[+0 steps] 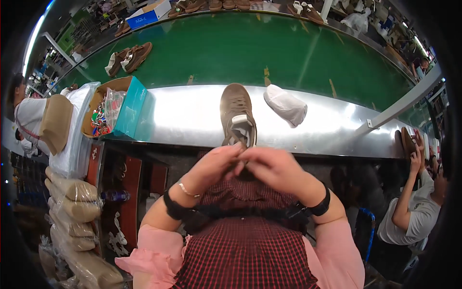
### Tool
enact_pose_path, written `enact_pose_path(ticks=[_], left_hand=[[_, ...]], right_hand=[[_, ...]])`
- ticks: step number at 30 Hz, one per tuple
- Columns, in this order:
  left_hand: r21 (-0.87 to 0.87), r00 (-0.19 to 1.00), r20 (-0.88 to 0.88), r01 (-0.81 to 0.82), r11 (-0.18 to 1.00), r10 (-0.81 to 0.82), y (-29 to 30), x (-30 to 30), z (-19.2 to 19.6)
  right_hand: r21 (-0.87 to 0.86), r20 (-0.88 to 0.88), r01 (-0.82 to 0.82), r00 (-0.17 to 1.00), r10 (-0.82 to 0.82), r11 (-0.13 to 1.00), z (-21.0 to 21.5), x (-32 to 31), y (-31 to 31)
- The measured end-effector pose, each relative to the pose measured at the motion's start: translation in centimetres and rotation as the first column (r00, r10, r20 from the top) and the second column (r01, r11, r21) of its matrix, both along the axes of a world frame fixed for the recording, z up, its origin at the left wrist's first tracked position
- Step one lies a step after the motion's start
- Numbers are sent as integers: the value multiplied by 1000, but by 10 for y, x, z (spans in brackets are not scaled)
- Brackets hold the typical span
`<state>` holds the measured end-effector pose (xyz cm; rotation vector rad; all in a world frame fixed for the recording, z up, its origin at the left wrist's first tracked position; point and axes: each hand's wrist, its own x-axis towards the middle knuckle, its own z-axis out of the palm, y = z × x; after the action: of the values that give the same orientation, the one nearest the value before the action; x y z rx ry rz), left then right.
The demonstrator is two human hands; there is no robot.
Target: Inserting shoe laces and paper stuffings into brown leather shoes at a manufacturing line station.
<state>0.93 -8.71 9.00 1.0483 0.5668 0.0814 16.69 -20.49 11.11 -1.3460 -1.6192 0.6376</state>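
Both hands meet just below the heel of the brown shoe (237, 115), the left hand (215, 166) and right hand (273, 167) curled inward, fingertips pinched together over something small; what they grip is hidden, though it sits right at the shoe's white-stuffed opening. The shoe stands at the near edge of the shiny steel bench (192, 115), toe pointing away. Judging by this, a steady pinch close to the heel keeps the shoe from sliding. Wrists are bent, forearms rising from below, black bands on both. A white wrapped bundle (286, 105) lies just right of the shoe; a teal box (132, 108) of small colourful bits sits well left.
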Motion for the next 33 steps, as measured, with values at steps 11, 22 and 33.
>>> enact_pose_path(ticks=[11, 22, 33], left_hand=[[349, 997, 57, -67, 935, 50, 16, -16, 45], [857, 970, 134, -10, 515, -203, 128, 111, 36], [620, 924, -269, 382, 685, -272, 187, 151, -66]], right_hand=[[316, 326, 101, 922, -208, 943, -5, 17, 12], [172, 126, -174, 980, 154, 970, -49, -13, 63], [-112, -350, -236, 918, 184, 965, -53, 18, 62]])
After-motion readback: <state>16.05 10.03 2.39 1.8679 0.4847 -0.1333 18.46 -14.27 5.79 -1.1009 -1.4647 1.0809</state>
